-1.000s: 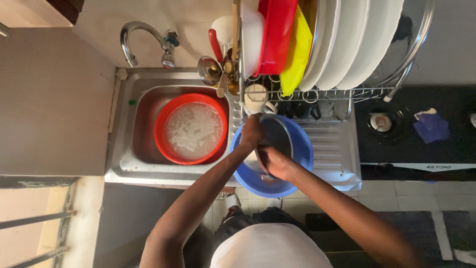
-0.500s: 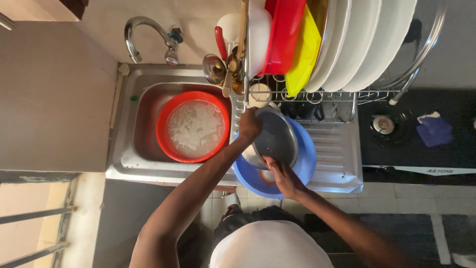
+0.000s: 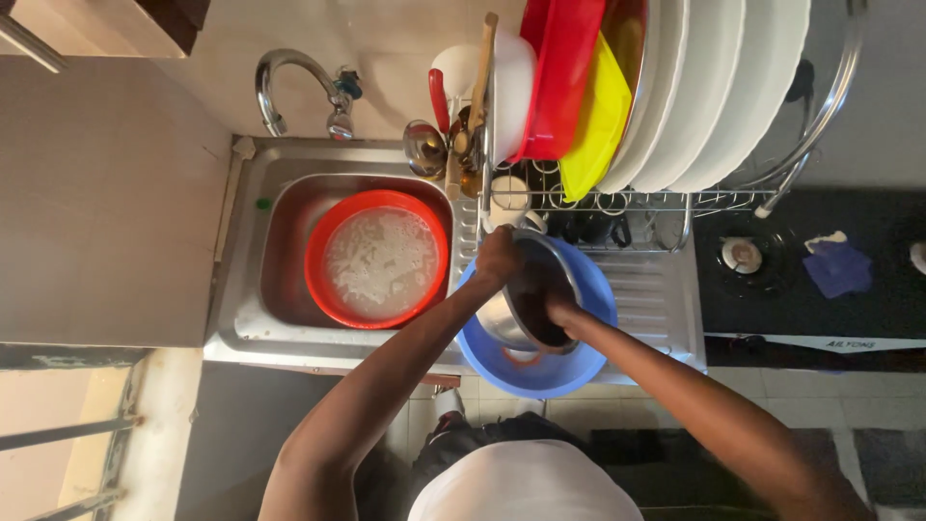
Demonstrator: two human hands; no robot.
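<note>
We see a round, shiny steel pot [image 3: 526,294], tilted with its dark inside showing, sitting in a blue plastic basin [image 3: 569,371] on the ribbed draining board just right of the sink. Our left hand [image 3: 499,259] grips the pot's upper-left rim, fingers curled over it. Our right hand [image 3: 559,311] reaches inside the pot; we cannot tell how its fingers lie. A red basin [image 3: 328,280] of soapy water fills the sink.

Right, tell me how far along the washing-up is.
Done, apparently: white plates and red and yellow dishes stand in the drying rack. In hand: the left hand grips the rim of a metal bowl over the blue basin; the right hand reaches inside it. Left: the red basin in the sink holds soapy water.
</note>
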